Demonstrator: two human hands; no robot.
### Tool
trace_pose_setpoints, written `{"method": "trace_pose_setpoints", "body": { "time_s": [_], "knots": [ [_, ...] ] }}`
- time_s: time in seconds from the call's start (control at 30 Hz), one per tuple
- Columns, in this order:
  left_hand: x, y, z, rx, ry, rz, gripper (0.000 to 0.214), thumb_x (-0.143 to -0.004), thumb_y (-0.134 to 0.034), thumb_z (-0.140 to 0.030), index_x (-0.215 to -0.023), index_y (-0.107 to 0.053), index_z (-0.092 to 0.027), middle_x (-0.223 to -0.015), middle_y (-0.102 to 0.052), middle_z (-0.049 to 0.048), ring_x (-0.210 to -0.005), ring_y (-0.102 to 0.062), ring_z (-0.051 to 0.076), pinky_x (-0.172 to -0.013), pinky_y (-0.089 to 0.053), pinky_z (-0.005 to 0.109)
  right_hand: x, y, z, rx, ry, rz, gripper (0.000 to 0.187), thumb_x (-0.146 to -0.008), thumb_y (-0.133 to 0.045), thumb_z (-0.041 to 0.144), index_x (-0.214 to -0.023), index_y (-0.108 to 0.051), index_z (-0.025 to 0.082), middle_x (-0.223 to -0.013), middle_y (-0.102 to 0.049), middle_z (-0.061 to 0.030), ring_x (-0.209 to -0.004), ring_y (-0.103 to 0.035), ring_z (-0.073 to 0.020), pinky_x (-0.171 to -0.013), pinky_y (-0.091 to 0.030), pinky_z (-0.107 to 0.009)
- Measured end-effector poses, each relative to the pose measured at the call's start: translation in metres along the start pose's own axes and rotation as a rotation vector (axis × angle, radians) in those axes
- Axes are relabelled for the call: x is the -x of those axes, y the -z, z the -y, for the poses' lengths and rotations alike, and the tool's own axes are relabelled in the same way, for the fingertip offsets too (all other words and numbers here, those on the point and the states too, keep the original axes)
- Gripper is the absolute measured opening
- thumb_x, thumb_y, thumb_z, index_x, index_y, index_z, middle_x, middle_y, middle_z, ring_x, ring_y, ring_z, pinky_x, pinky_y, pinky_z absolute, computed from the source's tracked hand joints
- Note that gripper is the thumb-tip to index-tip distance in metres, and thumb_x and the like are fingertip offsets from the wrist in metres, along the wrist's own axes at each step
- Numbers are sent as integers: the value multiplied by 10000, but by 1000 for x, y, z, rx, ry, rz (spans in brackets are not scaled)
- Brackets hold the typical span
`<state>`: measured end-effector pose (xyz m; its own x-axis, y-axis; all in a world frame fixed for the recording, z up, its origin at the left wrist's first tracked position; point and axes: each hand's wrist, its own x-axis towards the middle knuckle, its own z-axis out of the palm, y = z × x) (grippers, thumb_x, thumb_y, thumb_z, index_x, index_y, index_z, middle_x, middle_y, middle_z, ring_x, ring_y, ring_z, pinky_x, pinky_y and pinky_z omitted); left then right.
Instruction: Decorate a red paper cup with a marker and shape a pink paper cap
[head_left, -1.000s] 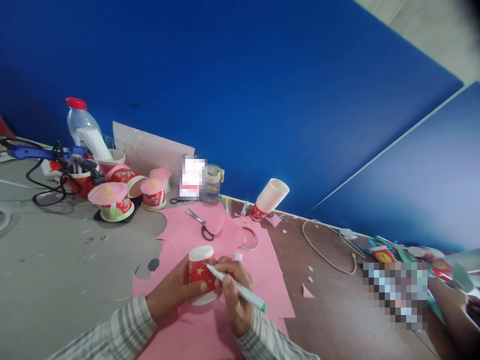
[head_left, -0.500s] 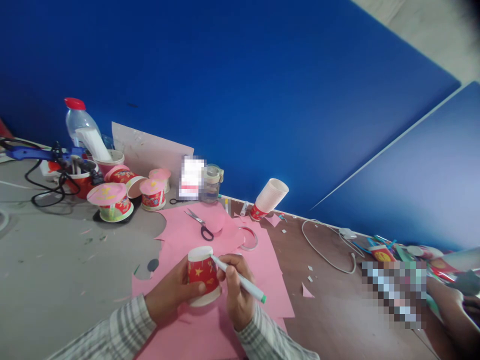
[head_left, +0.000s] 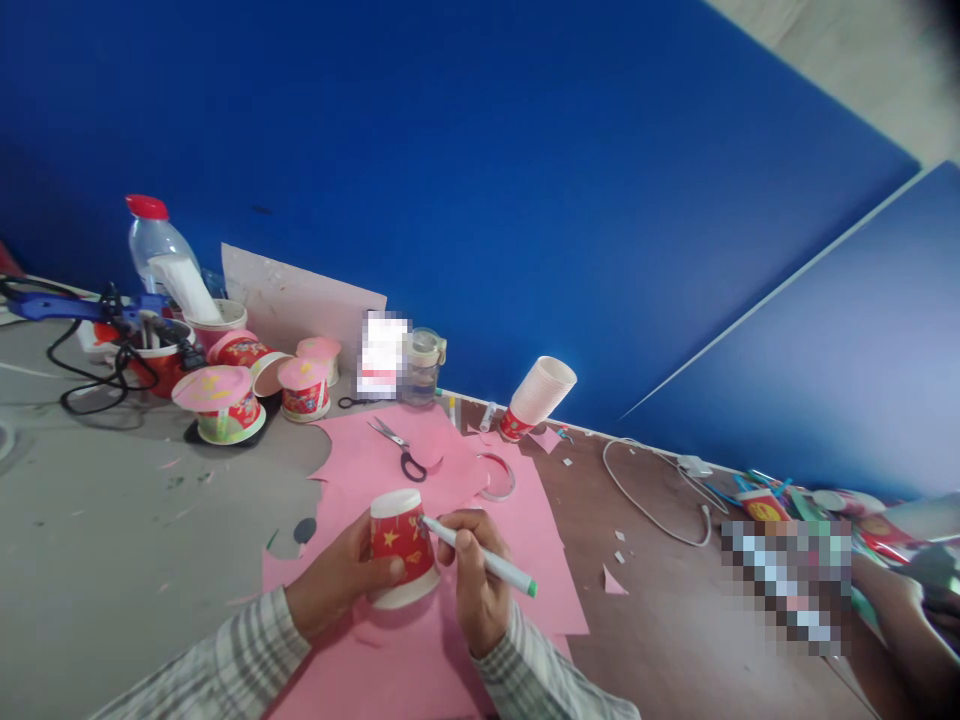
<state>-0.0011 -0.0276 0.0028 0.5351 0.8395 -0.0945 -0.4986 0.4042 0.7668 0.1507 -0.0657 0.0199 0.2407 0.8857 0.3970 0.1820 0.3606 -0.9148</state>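
Observation:
My left hand is closed around a red paper cup with gold stars and white bands at both ends. The cup is held upside down and slightly tilted above pink paper. In my right hand is a white marker pen with a green end, gripped like a pencil. Its tip meets the right side of the cup, just below the upper white band. Dark-handled scissors lie open on the paper beyond the cup, beside a ring of tape.
Decorated cups with pink tops, a bottle and a glass jar stand at the back left. Stacked paper cups lean near the blue partition. A white cable and another person's hand are on the right.
The marker tip has moved down from the cup's upper white edge onto the red side. My left hand has shifted the cup slightly left.

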Motion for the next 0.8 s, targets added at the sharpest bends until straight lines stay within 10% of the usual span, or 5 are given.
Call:
{"method": "trace_pose_setpoints", "body": {
  "time_s": [0.5,0.8],
  "knots": [
    [0,-2,-1,1,-31,43,354,-547,-708,-82,-884,-617,-143,-704,-698,97,-695,-596,299,-567,-486,374,7,-5,19,95,167,140,209,-831,-461,297,-852,-630,177,-657,-596,-39,-597,-583,-222,-555,-487,-329],
    [1,-5,-1,30,-26,27,387,-536,-718,-90,-906,-618,-145,-753,-723,125,-718,-623,339,-603,-495,420,3,0,12,55,36,62,255,-841,-448,337,-785,-639,176,-477,-548,21,-393,-517,-164,-403,-430,-246]
  ]
}}
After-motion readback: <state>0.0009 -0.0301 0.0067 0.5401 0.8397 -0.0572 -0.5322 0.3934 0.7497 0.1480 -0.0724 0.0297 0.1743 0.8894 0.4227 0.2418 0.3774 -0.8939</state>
